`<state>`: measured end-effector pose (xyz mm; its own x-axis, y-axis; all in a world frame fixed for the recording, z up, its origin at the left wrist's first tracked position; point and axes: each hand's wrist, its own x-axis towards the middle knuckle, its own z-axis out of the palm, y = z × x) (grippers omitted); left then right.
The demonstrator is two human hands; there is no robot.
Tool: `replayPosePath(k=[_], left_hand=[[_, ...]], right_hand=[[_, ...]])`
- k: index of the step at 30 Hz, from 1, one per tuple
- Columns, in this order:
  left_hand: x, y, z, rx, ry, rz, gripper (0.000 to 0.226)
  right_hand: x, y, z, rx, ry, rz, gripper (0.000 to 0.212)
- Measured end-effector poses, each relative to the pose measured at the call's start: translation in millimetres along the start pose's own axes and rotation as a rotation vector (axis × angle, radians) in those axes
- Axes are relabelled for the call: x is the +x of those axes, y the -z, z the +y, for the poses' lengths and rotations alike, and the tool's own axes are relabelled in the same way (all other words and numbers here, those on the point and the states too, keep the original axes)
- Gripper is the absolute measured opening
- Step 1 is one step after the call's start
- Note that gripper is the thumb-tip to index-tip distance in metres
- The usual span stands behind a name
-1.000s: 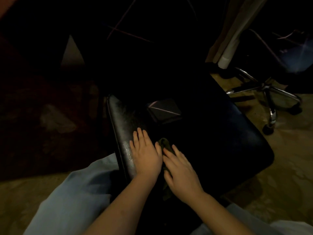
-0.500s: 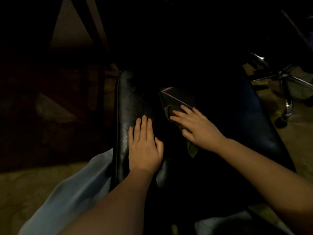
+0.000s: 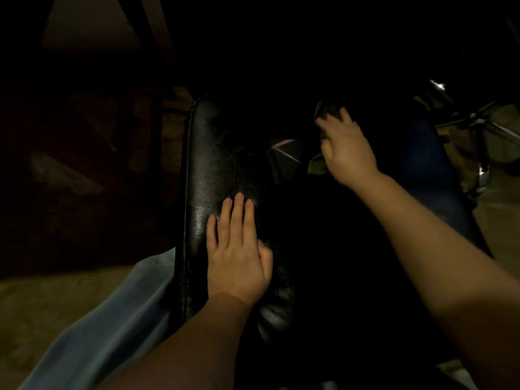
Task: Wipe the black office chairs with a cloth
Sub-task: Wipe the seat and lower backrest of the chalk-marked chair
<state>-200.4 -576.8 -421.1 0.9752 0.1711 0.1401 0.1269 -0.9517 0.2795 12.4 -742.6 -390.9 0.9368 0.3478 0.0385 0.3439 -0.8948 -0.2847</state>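
Step in hand: wiping the far part of the black chair seat [image 3: 208,164]. Judged from the pose, it goes best in long overlapping passes with steady downward pressure.
Left hand [image 3: 236,254]: open, lying palm down on the near left part of the seat, fingers straight and pointing away. It should stay there as a brace so the chair cannot roll or swivel.
Seat direction: its long axis runs from the person outward, and the stitched left edge follows that line. Strokes along it would suit.
Cloth [image 3: 316,166]: on the seat's far middle, bunched and mostly hidden, with a greenish corner showing beside the wrist. No clear long axis can be read.
Right hand [image 3: 347,153]: palm down over the cloth, fingers stretched forward and pressing it, slightly blurred. Spreading the cloth flatter would cover more surface.
Second chair base [image 3: 478,125]: at the far right, apart from the seat and not yet wiped.
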Motion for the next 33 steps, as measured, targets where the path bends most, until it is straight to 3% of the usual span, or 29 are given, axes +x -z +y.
replayPosePath(k=[8,13,16,25,29,33], left_hand=[[0.8,-0.9,1.5,0.010,-0.011,0.000,0.064],[1.1,-0.3,0.8,0.016,-0.014,-0.014,0.065],[1.1,-0.4,1.0,0.015,-0.010,-0.030,0.066],[3.2,-0.3,-1.6,0.024,-0.023,-0.048,0.068],[2.3,-1.4,-2.3,0.025,-0.026,-0.048,0.068],[1.9,-1.5,-1.8,0.032,-0.026,-0.044,0.068]], right_hand=[[-119.2,-5.3,-54.0,0.034,0.421,-0.316,0.061],[-102.2,-1.9,-42.7,-0.089,0.568,-0.313,0.059],[-66.9,-7.2,-37.8,-0.021,0.460,-0.312,0.057],[63.6,-21.5,-41.5,0.057,0.031,-0.064,0.045],[60.4,-25.2,-54.6,0.061,0.043,-0.073,0.048],[15.9,-27.4,-71.7,0.189,0.219,-0.152,0.053]])
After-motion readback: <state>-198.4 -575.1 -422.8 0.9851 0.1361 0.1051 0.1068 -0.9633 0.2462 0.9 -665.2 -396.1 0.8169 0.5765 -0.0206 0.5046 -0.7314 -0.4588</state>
